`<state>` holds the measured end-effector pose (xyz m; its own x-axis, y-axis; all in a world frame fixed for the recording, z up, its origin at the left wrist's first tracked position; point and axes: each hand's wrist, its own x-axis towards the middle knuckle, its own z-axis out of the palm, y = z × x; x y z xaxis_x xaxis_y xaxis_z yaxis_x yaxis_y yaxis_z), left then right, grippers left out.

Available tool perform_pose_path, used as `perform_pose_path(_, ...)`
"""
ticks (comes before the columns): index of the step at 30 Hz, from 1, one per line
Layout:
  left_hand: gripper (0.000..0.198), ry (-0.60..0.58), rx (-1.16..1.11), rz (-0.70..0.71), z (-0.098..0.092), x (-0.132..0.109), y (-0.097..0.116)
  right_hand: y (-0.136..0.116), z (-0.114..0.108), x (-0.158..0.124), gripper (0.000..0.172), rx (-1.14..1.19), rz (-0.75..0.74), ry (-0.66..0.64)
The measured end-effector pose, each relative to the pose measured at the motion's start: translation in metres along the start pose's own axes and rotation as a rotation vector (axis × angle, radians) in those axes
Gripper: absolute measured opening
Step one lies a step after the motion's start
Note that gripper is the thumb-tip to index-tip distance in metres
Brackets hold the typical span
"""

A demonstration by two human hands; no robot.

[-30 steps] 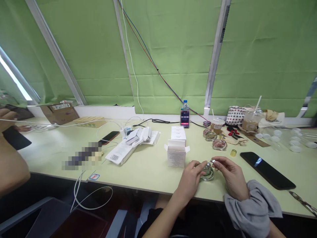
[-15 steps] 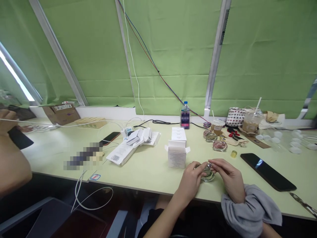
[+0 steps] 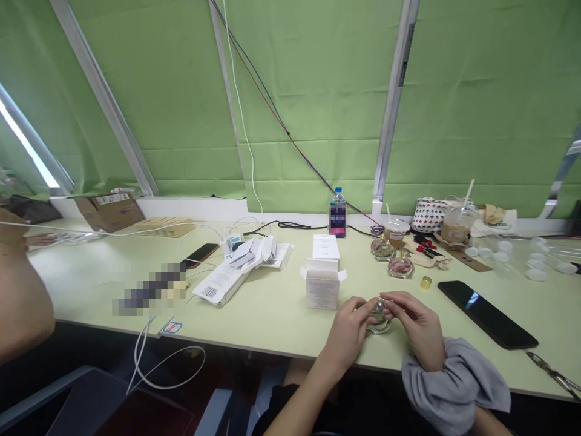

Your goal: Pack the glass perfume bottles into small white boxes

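Observation:
Close to the table's front edge sits a small round glass bottle [image 3: 379, 327], apparently a perfume bottle, with a shiny silvery neck at its top. My left hand [image 3: 350, 330] is closed around its left side, thumb and fingertips up near the neck. From the right, my right hand [image 3: 415, 321] pinches at the silvery top; the fingers partly hide what they grip. A grey cloth scrunchie [image 3: 454, 384] circles my right wrist. Just behind my left hand stands an open white carton [image 3: 322, 292], its flaps spread. A small gold cap [image 3: 425, 283] lies beyond my right hand.
More glass bottles [image 3: 400, 267] stand behind my hands. To the right are a black phone [image 3: 488, 315], pliers [image 3: 551, 369] and several clear tubes with white caps [image 3: 535, 264]. Flattened cartons [image 3: 236, 269] lie left. Another person's arm [image 3: 22, 290] reaches in at the far left.
The view has shifted slightly. Both hands stay at the bottle, with only a slight movement of the fingers at its top. The other person's arm at far left has shifted a little.

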<state>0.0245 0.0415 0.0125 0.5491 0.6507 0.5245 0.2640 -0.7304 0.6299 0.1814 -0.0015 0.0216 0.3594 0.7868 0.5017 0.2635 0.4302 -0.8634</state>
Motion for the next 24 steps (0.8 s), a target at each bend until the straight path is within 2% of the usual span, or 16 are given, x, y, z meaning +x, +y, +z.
perform_pose_path(9, 0.052, -0.007, -0.033, 0.007, 0.0014, -0.0002, -0.0029, 0.0050, -0.0027, 0.0003, 0.017, -0.082, -0.121, -0.063)
perform_pose_path(19, 0.052, -0.001, -0.049, 0.009, -0.0014, 0.0005, 0.0023, -0.0005, -0.0093, 0.0020, 0.017, -0.461, -0.483, -0.143)
perform_pose_path(24, 0.049, -0.015, -0.041, -0.016, -0.0017, 0.0000, 0.0009, 0.0005, -0.0096, 0.0026, 0.016, -0.524, -0.536, -0.174)
